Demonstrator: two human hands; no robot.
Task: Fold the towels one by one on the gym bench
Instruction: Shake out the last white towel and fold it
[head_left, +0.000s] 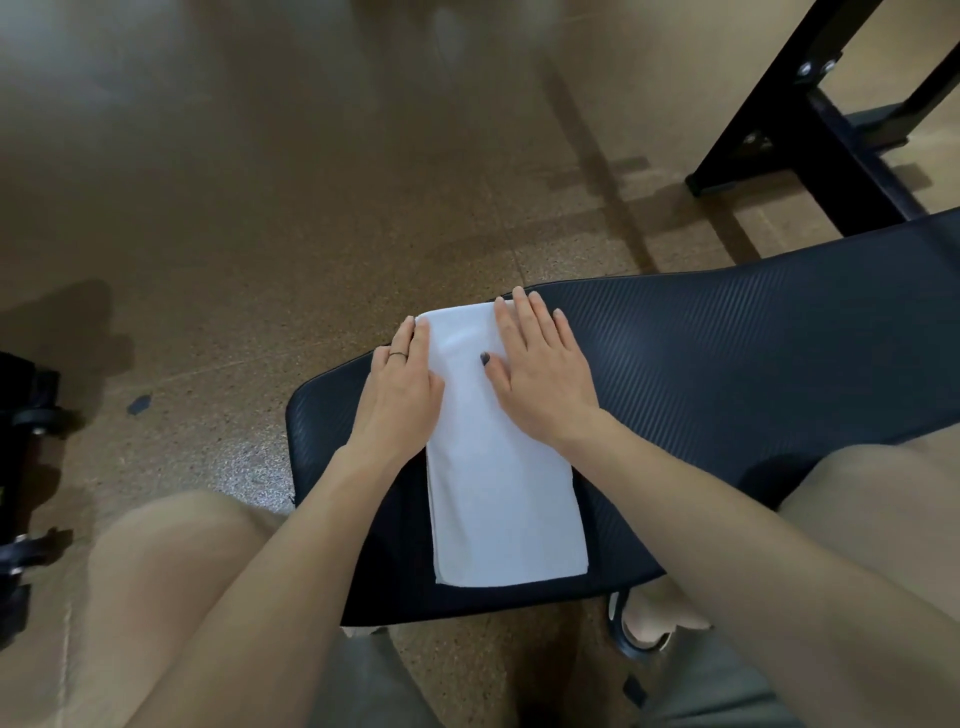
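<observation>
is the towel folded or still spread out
Folded: the towel lies as a narrow strip on the bench, layered edges at its near end, both hands flat on it.

Probably a gym: padded black bench, steel frame, speckled floor.

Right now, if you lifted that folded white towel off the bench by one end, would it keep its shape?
Probably not. The towel looks soft and thin, lying in flat layers, so it would likely droop and unfold. It seems light. The left hand and right hand lie flat on it, and the ribbed bench may keep it from sliding.
</observation>
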